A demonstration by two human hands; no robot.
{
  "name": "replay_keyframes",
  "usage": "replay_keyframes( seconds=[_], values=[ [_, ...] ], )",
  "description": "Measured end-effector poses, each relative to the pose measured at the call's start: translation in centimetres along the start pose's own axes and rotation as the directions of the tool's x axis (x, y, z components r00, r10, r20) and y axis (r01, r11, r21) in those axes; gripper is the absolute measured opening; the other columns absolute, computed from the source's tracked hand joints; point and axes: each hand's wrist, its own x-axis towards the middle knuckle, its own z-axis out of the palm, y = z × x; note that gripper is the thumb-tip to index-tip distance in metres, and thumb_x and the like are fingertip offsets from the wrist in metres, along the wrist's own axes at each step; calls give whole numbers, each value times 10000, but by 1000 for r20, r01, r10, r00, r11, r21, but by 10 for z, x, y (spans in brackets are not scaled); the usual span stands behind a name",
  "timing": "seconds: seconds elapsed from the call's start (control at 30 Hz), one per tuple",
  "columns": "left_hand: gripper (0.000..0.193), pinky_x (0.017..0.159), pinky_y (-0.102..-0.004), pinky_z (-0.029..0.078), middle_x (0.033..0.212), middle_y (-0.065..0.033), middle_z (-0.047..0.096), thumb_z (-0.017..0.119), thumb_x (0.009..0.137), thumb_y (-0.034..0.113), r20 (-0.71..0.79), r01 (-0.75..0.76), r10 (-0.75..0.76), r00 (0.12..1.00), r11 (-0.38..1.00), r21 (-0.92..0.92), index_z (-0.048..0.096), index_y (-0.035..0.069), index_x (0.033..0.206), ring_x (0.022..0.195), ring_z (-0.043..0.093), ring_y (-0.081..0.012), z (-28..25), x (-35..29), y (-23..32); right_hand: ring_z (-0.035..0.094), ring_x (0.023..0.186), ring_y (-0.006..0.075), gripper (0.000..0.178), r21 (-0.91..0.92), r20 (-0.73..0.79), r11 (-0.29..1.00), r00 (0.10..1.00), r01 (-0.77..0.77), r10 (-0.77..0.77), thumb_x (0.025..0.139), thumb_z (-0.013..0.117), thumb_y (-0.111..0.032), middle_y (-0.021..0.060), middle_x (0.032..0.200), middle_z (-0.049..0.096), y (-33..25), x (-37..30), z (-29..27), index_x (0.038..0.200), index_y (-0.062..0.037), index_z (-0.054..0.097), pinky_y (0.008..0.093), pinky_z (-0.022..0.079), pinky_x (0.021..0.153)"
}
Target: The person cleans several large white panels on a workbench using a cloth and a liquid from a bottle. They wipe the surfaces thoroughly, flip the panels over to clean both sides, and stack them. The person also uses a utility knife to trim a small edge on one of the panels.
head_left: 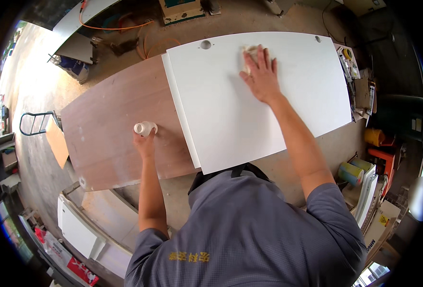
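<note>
My left hand point(145, 146) is closed around a small pale bottle point(147, 128) above the brown board point(111, 105). The bottle's round mouth faces up, and I see no cap on it. Over the upper middle of a white panel point(216, 95), my right hand point(262, 79) holds a crumpled cream cloth point(250, 49) against the surface with its fingers spread. Part of the cloth shows past the fingertips; the palm hides the rest. The panel has round holes near its far corners and overlaps the board's right side.
A hand truck point(38, 123) stands at the left by a tan sheet point(57, 143). White panels point(80, 225) lean at the lower left. Tools and tape point(349, 62) lie beyond the panel's right edge, and paint cans point(351, 173) stand lower right. An orange hose point(111, 28) runs behind.
</note>
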Motion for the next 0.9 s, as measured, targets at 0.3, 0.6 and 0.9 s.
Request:
replay_keyframes(
  seconds=[0.3,0.6,0.9],
  values=[
    [686,1013,-356,515,1278,-142,654,829,792,67,90,124,-112,990,982,-141,521,-10,1400,1171,638,-249,0,-5,-22,175,1586,369,956,207,271,889,849,409,-454,949,617,-589,183,1706,210,-110,-96,-29,1629,-26,251,548,126,1287],
    [816,1132,-457,416,1583,-171,417,744,909,182,271,243,-171,947,935,-258,315,2,1580,1389,480,-296,16,-127,47,181,1590,314,868,18,-7,866,867,499,-499,1020,482,-596,172,1695,257,-170,103,30,1604,15,284,449,136,1305],
    [991,1198,-482,357,1599,-138,393,849,805,198,616,340,-98,782,895,-289,295,61,1616,1470,405,-306,17,-169,111,190,1585,351,922,78,96,793,787,604,-609,1005,512,-600,220,1701,208,-173,57,8,1616,33,237,446,147,1303]
  ],
)
